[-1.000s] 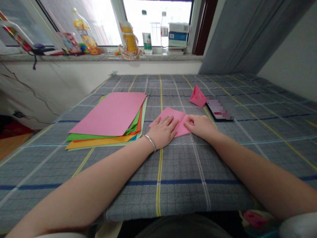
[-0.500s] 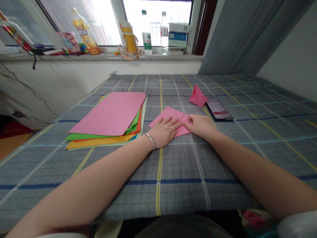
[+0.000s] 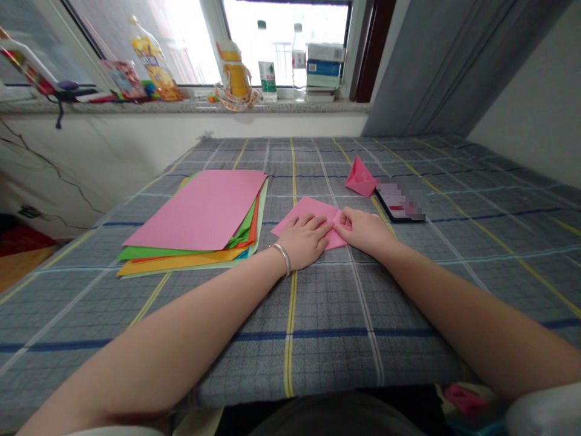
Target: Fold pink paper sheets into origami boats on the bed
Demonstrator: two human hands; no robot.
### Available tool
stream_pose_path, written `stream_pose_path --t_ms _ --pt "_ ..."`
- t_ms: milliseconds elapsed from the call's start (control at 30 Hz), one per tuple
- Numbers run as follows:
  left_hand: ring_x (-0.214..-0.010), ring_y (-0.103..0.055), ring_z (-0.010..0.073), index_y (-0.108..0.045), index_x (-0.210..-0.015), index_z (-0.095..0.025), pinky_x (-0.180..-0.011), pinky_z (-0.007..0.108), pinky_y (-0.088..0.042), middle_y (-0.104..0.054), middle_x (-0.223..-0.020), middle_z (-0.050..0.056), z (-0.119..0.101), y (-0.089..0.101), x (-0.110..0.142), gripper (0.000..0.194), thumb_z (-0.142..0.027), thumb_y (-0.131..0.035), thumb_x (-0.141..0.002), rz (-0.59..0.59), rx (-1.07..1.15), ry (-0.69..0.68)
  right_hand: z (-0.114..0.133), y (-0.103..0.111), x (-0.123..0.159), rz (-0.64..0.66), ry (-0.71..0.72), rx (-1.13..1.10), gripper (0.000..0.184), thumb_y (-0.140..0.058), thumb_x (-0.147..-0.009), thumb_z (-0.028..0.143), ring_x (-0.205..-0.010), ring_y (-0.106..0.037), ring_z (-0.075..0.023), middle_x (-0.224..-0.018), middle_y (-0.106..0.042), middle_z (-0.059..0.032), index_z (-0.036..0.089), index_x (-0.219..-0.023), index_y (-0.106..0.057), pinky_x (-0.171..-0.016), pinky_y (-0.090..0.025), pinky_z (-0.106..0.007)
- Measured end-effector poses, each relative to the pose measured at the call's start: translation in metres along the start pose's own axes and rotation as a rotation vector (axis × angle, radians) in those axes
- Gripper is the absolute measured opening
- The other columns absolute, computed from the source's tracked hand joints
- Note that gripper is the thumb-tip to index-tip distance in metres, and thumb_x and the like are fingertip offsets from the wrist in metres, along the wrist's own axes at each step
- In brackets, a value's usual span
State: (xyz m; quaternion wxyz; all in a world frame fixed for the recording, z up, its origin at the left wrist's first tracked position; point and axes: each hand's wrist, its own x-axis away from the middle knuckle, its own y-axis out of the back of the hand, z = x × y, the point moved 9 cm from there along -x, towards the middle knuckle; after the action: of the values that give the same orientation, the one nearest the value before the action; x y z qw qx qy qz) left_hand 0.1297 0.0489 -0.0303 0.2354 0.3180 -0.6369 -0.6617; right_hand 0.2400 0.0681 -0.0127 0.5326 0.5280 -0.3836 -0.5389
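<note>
A folded pink paper sheet [image 3: 308, 212] lay on a plaid bedspread [image 3: 363, 363] under both hands. The left hand [image 3: 305, 241] was held flat, fingers spread. The right hand [image 3: 363, 231] was set with fingers pressed together at the fold; a pinch could not be confirmed. A coloured paper stack [image 3: 195, 209] was placed alongside; a pink paper boat [image 3: 361, 177] and smartphone [image 3: 399, 203] lay beyond.

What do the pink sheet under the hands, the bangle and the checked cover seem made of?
The pink sheet looks like matte coloured paper: thin, with sharp creases and no sheen. The bangle looks like polished silvery metal, from its bright highlights; solid or plated cannot be told. The checked cover looks like woven cloth, with a soft surface and woven-in stripes.
</note>
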Motion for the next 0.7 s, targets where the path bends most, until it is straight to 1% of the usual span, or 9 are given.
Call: stream_pose_path --t_ms 167,300,367,433,500,600,700 --pt "-0.13 -0.039 0.0276 -0.04 -0.142 -0.021 -0.106 0.047 -0.03 -0.044 -0.145 0.009 -0.002 0.0 -0.001 0.049 -0.037 -0.025 -0.098 -0.019 -0.037 -0.006 0.001 0.001 0.001 -0.001 0.004 -0.011 0.02 -0.05 -0.086 0.041 -0.081 -0.065 -0.022 -0.091 -0.071 -0.0045 0.022 -0.087 -0.058 -0.064 -0.038 -0.03" --pt "-0.134 -0.035 0.0286 -0.038 -0.143 -0.022 -0.108 0.048 -0.027 -0.039 -0.149 0.009 -0.002 -0.001 0.0 0.05 -0.039 -0.022 -0.099 0.009 -0.058 0.002 -0.002 -0.002 0.0 0.018 -0.02 -0.017 0.02 -0.05 -0.086 0.041 -0.081 -0.064 -0.0225 -0.09 -0.07 -0.0052 0.022 -0.089 -0.059 -0.066 -0.039 -0.031" --pt "-0.136 -0.032 0.0299 -0.036 -0.144 -0.022 -0.109 0.049 -0.025 -0.035 -0.151 0.008 -0.001 -0.002 0.0 0.051 -0.04 -0.021 -0.099 0.027 -0.07 0.007 -0.002 -0.002 0.0 0.006 -0.011 -0.029 0.021 -0.05 -0.086 0.04 -0.082 -0.063 -0.0223 -0.093 -0.069 -0.0058 0.022 -0.092 -0.059 -0.068 -0.041 -0.031" --pt "-0.138 -0.029 0.0316 -0.033 -0.146 -0.022 -0.111 0.05 -0.022 -0.032 -0.153 0.007 0.0 -0.004 0.0 0.052 -0.041 -0.02 -0.099 0.045 -0.08 0.013 0.0 -0.001 0.0 -0.026 0.037 -0.05 0.02 -0.049 -0.087 0.037 -0.085 -0.062 -0.0212 -0.097 -0.067 -0.0066 0.022 -0.096 -0.059 -0.071 -0.042 -0.031" --pt "-0.139 -0.027 0.0329 -0.028 -0.148 -0.024 -0.112 0.05 -0.021 -0.03 -0.154 0.006 0.0 -0.005 -0.001 0.054 -0.044 -0.02 -0.099 0.063 -0.081 0.021 0.005 0.0 0.001 -0.043 0.123 -0.079 0.018 -0.051 -0.086 0.033 -0.085 -0.059 -0.0197 -0.097 -0.063 -0.0069 0.021 -0.096 -0.06 -0.075 -0.042 -0.03" --pt "-0.141 -0.024 0.0335 -0.023 -0.15 -0.026 -0.112 0.05 -0.02 -0.027 -0.155 0.006 0.0 -0.005 -0.001 0.057 -0.05 -0.021 -0.098 0.088 -0.068 0.022 0.01 -0.002 0.002 -0.008 0.236 -0.153 0.016 -0.058 -0.082 0.036 -0.084 -0.057 -0.018 -0.093 -0.056 -0.0055 0.021 -0.087 -0.062 -0.079 -0.043 -0.029" --pt "-0.142 -0.021 0.0348 -0.021 -0.151 -0.026 -0.113 0.051 -0.018 -0.023 -0.156 0.007 0.0 -0.005 -0.001 0.062 -0.056 -0.024 -0.096 0.129 -0.05 0.023 0.009 -0.006 0.001 0.047 0.262 -0.204 0.022 -0.067 -0.075 0.042 -0.083 -0.056 -0.0178 -0.092 -0.052 -0.0042 0.022 -0.084 -0.063 -0.077 -0.043 -0.03"
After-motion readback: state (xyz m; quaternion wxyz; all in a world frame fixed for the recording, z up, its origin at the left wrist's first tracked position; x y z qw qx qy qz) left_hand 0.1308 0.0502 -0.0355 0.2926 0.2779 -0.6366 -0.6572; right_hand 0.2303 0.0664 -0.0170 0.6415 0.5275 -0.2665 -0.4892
